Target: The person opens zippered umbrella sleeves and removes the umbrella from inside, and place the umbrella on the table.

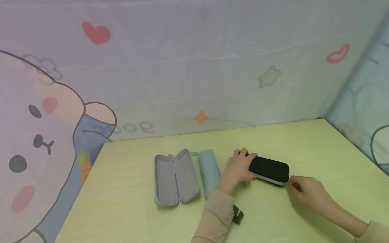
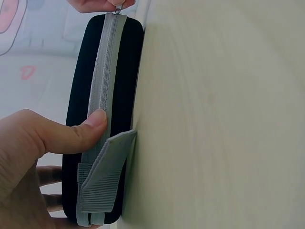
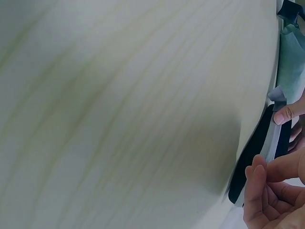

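While the left hand (image 1: 240,167) gripped one end of the black oblong zippered case with grey zip band (image 1: 268,169), thumb pressed on the band, the right hand (image 1: 304,190) pinched the metal zip pull (image 2: 117,7) at the opposite end. That case stood on its edge on the pale green wood-grain surface (image 1: 319,148), its long axis running between the two hands. Three cases were counted: this one, one open grey hard-shell case (image 1: 175,177) and one closed pale blue case (image 1: 209,170).

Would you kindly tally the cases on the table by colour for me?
Black zipped fabric case, gripped by the left hand: 1
Grey hard-shell case lying open: 1
Light blue closed case: 1
Total: 3
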The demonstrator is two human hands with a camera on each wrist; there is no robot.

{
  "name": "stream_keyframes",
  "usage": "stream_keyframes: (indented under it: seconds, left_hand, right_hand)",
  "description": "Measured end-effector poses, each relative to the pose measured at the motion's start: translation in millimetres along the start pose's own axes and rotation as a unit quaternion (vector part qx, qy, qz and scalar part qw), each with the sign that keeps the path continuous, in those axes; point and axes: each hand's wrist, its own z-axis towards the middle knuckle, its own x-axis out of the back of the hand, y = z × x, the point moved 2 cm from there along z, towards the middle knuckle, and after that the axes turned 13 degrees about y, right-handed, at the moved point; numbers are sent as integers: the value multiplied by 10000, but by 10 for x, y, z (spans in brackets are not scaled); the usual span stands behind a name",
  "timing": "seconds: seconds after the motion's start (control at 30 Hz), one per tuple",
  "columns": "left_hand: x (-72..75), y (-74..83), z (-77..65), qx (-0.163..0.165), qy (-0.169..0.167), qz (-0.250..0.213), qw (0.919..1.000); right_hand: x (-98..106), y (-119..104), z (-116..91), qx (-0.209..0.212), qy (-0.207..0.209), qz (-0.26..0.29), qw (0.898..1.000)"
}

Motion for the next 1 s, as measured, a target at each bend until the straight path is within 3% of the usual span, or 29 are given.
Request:
stream_keyframes:
  seconds: [0.3, 1.0]
  left_hand:
    - [19, 9, -9, 27, -25, -89, 10000]
    - [18, 4, -10, 43, 24, -80, 10000]
  right_hand:
    - [-29, -27, -31, 99, 177, -22, 9998]
    - [-28, -100, -14, -57, 2, -2, 10000]
